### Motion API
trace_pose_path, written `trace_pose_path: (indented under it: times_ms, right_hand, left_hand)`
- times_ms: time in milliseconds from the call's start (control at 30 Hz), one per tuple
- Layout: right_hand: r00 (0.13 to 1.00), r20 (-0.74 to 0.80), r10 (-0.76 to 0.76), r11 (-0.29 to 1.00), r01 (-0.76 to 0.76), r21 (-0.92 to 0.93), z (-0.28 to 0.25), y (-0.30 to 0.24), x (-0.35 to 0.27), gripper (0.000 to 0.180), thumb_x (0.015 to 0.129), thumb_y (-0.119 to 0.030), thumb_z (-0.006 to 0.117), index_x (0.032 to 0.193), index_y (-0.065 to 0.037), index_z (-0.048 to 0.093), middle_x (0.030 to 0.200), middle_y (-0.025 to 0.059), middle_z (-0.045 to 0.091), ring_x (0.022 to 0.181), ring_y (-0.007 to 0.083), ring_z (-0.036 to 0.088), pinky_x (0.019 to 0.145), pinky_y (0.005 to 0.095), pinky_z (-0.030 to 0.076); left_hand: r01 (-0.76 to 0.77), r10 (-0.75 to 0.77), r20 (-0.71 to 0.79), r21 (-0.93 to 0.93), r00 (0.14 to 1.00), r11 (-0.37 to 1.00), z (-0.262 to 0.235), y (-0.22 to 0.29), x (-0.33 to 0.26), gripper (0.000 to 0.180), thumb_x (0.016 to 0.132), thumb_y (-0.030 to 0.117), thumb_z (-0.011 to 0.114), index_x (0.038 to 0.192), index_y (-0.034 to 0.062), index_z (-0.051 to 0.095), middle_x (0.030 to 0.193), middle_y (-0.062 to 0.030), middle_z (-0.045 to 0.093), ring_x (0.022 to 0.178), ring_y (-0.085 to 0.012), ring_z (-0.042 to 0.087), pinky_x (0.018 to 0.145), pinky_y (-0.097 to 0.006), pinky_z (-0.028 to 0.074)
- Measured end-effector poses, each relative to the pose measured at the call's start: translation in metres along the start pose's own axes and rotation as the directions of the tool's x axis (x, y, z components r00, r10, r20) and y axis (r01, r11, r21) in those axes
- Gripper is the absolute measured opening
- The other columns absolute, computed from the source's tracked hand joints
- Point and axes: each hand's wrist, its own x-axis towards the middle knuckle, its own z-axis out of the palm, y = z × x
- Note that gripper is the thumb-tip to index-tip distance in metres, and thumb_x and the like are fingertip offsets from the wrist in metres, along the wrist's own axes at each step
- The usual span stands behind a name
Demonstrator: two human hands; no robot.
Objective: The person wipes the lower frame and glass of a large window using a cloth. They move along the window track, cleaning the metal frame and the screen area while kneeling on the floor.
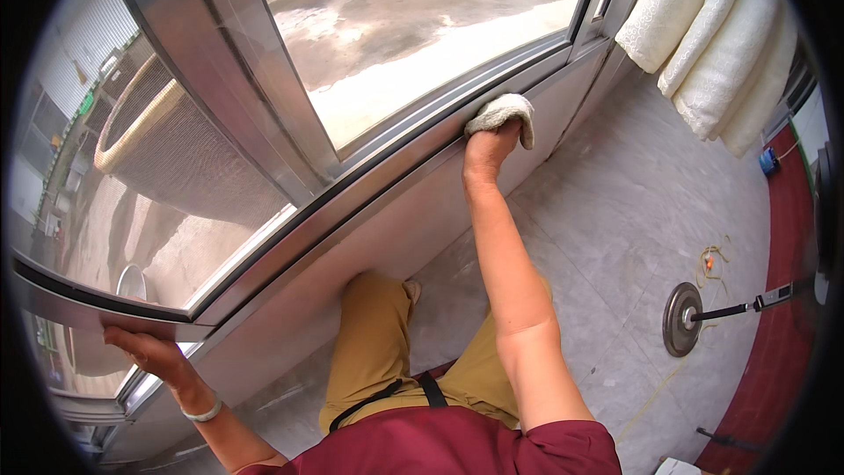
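Single head-worn fisheye view, looking steeply down (edges bent), close to window frame (264,149), floor (633,211) below

My right hand (489,148) presses a pale cloth (505,111) on the window sill track (413,145). Toward twelve o'clock the glass pane (413,18) and its metal frame (220,62) block me; I can only slide along the ledge, ten to two. At two o'clock the frame corner closes the run, and rolled white towels (712,35) hang beyond. Behind, at four, the grey floor (615,211) lies open up to a round metal disc (681,318). My left hand (149,354) grips the frame's lower edge at eight, probably pinned under it.
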Motion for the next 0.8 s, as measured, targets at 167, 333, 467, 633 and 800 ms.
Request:
trace_pose_path:
  times_ms: [167,333,467,633,800]
  right_hand:
    - [0.995,0.031,-0.099,0.989,0.102,-0.109,0.007,-0.032,-0.100,0.030,0.093,-0.011,0.046,0.119,0.003,0.042,0.120,0.0195,0.044,0.110,0.0317,0.040,0.103,0.0392,0.029]
    - [0.988,0.157,0.006,0.998,0.004,-0.067,0.013,-0.069,-0.215,0.042,0.086,-0.016,0.052,0.121,0.008,0.044,0.122,0.0290,0.045,0.113,0.0443,0.039,0.103,0.0524,0.024]
    - [0.920,0.388,-0.047,0.994,0.083,-0.076,0.012,-0.087,-0.318,0.035,0.081,-0.018,0.057,0.111,0.000,0.054,0.117,0.0214,0.052,0.111,0.0409,0.043,0.100,0.0516,0.029]
    - [0.815,0.579,-0.038,0.993,0.095,-0.068,0.005,-0.128,-0.384,0.024,0.081,-0.017,0.058,0.102,-0.005,0.058,0.105,0.0143,0.058,0.103,0.0338,0.051,0.091,0.0454,0.038]
    - [0.703,0.710,0.048,0.997,-0.078,0.010,0.002,-0.126,-0.385,0.025,0.087,-0.014,0.053,0.111,-0.008,0.056,0.110,0.0120,0.058,0.105,0.0287,0.052,0.094,0.0417,0.039]
  left_hand:
    - [-0.128,0.145,0.135,-0.124,0.980,0.984,-0.003,-0.012,0.007,0.075,0.098,0.062,0.024,0.138,0.0000,0.037,0.130,-0.0106,0.049,0.117,-0.0171,0.050,0.098,-0.030,0.042]
    - [-0.144,0.141,0.083,0.040,0.987,0.989,-0.003,-0.012,0.002,0.082,0.095,0.067,0.026,0.136,-0.0031,0.040,0.130,-0.0129,0.050,0.116,-0.0195,0.049,0.099,-0.030,0.038]
    - [-0.196,0.192,0.150,0.009,0.970,0.981,-0.003,-0.020,0.005,0.076,0.097,0.062,0.028,0.132,-0.0036,0.044,0.123,-0.0105,0.054,0.109,-0.0166,0.051,0.096,-0.027,0.039]
    - [-0.234,0.228,0.152,0.019,0.962,0.972,0.004,0.000,-0.003,0.083,0.094,0.068,0.026,0.131,-0.0044,0.043,0.123,-0.0130,0.052,0.112,-0.0188,0.050,0.097,-0.028,0.039]
    - [-0.255,0.239,0.162,0.086,0.958,0.963,-0.008,-0.010,0.008,0.083,0.095,0.067,0.025,0.132,-0.0051,0.042,0.124,-0.0141,0.052,0.112,-0.0195,0.050,0.097,-0.028,0.039]
